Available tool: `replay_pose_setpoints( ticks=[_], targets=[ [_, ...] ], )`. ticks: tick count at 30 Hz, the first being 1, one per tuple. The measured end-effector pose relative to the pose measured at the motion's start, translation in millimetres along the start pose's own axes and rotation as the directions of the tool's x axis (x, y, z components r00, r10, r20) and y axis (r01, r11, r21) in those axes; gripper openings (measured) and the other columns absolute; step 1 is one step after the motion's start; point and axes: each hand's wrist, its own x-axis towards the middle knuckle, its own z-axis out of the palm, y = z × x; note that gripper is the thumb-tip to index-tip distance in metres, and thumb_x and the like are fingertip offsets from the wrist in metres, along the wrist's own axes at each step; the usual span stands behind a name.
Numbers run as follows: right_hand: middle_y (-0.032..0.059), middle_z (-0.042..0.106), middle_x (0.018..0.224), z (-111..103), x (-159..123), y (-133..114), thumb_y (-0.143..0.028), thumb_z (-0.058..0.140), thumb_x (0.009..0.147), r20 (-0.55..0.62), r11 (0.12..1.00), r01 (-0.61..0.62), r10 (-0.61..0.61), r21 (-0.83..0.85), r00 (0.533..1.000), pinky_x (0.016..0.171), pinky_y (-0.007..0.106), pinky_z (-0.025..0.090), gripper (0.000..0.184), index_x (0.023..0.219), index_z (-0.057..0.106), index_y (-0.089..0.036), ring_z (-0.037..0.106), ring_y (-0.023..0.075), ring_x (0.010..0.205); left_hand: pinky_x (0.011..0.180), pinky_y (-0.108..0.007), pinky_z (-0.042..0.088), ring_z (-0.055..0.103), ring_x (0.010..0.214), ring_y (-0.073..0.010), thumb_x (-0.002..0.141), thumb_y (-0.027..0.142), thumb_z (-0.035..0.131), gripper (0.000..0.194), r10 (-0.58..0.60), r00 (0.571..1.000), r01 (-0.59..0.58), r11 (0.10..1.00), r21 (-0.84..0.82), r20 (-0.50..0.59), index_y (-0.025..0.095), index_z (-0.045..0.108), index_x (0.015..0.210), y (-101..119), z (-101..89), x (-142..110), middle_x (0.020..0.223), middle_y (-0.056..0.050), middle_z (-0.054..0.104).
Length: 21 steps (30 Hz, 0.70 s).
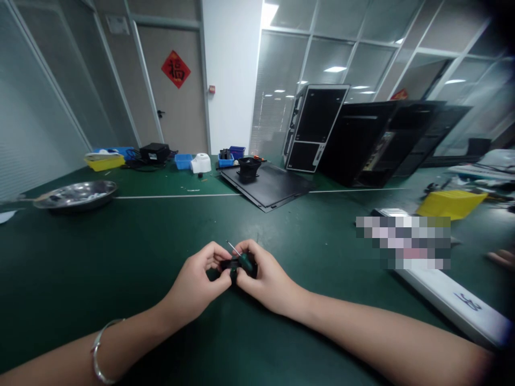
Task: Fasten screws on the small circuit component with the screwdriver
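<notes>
Just above the green table (153, 241), both hands meet in the middle of the head view. My left hand (199, 276) pinches a small black part (229, 264) between thumb and fingers. From the other side, my right hand (267, 276) is closed around a short screwdriver (246, 262) with a dark green handle, and its fingertips also touch the black part. The thin metal shaft points up and to the left, away from the part. Fingers cover much of the part, so its exact kind cannot be made out.
A round metal dish (76, 194) lies left. Behind are a black panel (277, 185) with a black funnel-like piece (249, 166), small blue bins (184, 161) and a computer case (317, 128). Right are a long white box (450, 300), a yellow bin (453, 205) and another person's hand (502, 258).
</notes>
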Motion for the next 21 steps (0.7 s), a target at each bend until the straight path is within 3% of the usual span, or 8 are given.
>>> replay_pose_setpoints(
  ticks=[11, 21],
  targets=[
    [0.0027, 0.06, 0.094, 0.0, 1.5, 2.2, -0.014, 0.057, 0.076, 0.004, 1.0, 0.001, -0.002, 0.01, 1.0, 0.078, 0.029, 0.046, 0.023, 0.099, 0.055, -0.019, 0.055, 0.0168, 0.088, 0.075, -0.03, 0.052, 0.066, 0.084, -0.019, 0.078, 0.022, 0.061, 0.011, -0.028, 1.0, 0.027, 0.999, -0.046, -0.005, 0.017, 0.056, 0.087, -0.7, 0.4, 1.5, 0.086, -0.004, 0.066],
    [0.0025, 0.064, 0.099, -3.8, 2.2, 3.9, -0.013, 0.056, 0.081, 0.035, 0.999, 0.021, -0.022, 0.034, 0.999, 0.085, 0.03, 0.046, 0.022, 0.102, 0.056, -0.02, 0.059, 0.0167, 0.092, 0.087, -0.032, 0.051, 0.065, 0.098, -0.02, 0.083, 0.022, 0.058, 0.017, -0.006, 0.999, 0.01, 0.997, -0.079, 0.051, 0.018, 0.058, 0.099, -5.6, -0.5, 3.8, 0.1, -0.006, 0.066]
  ],
)
